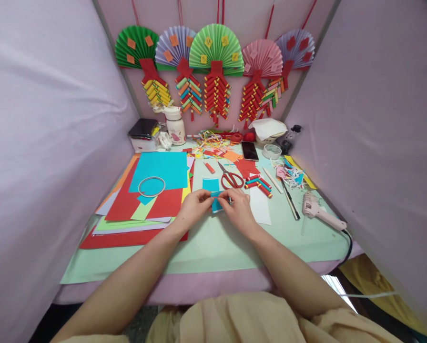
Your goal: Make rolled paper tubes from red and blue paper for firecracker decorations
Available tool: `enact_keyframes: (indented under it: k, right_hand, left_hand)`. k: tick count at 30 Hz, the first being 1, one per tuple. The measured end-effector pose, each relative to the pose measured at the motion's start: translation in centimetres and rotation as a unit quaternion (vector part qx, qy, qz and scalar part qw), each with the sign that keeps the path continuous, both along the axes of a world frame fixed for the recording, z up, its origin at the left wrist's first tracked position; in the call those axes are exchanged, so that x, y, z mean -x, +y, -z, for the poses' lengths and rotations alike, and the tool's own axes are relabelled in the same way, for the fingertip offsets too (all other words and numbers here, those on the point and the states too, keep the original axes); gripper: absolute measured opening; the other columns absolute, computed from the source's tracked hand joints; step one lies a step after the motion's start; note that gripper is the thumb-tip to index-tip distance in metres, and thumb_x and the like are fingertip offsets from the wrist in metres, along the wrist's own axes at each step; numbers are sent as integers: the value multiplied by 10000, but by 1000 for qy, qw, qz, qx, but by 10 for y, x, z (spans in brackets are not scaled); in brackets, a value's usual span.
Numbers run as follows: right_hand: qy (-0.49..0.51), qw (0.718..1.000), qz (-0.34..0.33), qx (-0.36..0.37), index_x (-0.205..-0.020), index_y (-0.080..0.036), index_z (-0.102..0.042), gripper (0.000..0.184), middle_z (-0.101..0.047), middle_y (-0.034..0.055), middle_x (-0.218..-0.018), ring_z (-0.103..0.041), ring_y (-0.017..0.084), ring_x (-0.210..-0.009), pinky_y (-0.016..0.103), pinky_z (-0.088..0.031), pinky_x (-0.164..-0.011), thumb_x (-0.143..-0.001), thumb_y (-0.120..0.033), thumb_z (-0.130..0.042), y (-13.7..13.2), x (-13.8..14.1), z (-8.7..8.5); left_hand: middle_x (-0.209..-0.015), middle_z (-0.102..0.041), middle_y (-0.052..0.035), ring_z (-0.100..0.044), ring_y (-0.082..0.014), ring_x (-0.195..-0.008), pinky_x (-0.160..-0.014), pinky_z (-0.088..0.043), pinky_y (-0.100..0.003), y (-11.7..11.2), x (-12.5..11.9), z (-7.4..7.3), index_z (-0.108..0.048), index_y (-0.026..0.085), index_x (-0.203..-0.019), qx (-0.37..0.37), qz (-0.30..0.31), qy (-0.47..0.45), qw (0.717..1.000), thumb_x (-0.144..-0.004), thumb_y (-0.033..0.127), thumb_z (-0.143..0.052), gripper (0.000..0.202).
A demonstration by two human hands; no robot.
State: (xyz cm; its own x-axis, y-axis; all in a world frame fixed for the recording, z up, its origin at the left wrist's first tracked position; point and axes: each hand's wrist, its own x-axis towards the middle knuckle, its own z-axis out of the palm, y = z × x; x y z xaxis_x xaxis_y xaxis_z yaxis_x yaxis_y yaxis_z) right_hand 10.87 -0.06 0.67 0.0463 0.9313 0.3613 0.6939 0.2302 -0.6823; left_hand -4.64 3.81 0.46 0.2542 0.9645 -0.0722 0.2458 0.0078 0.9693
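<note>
My left hand and my right hand meet over the pale green mat, both pinching a small blue paper piece between fingertips. The paper looks partly rolled or folded between the two hands. Just beyond it lies a small blue paper square. Red-handled scissors rest a little past my right hand, and a white paper strip lies right of it.
A stack of coloured sheets with a tape ring sits at left. Rolled paper tubes, a phone, a pink glue gun, sticks and scraps fill the right. Paper fans with firecracker strings hang on the back wall.
</note>
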Motion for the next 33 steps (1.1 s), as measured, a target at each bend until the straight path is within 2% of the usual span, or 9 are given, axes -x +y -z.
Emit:
enact_keyframes:
  k: [9, 15, 22, 33]
  right_hand:
    - [-36, 999, 15, 0, -776, -258, -635, 94, -653, 5, -787, -532, 212, -862, 353, -272, -765, -837, -301, -578, 0, 2, 3]
    - [-57, 997, 34, -28, -786, -242, -630, 135, -657, 21, -814, -520, 213, -884, 357, -262, -780, -870, -313, -552, 0, 2, 1]
    - [-50, 998, 15, -18, -812, -234, -632, 158, -665, 18, -850, -515, 209, -925, 345, -263, -787, -893, -318, -524, -3, 6, -3]
    - [-36, 998, 49, -28, -719, -216, -614, 138, -661, -8, -757, -522, 181, -840, 331, -243, -764, -837, -285, -594, 0, 6, 1]
  left_hand:
    - [-783, -648, -23, -618, -160, -736, -667, -526, -273, -1, -1, 1, -636, 168, -815, -13, 16, 2, 1000, -721, 363, -616, 218]
    - [-821, -668, -35, -623, -160, -726, -654, -528, -268, -2, -3, -1, -653, 169, -841, -7, 10, 13, 1000, -738, 397, -598, 256]
    - [-830, -682, -34, -622, -158, -708, -628, -514, -258, -4, -3, -5, -685, 171, -847, -33, 17, 40, 999, -756, 372, -561, 254]
    - [-854, -712, -37, -636, -178, -771, -670, -500, -263, -2, -2, 5, -702, 182, -883, -77, 29, 59, 995, -773, 333, -539, 248]
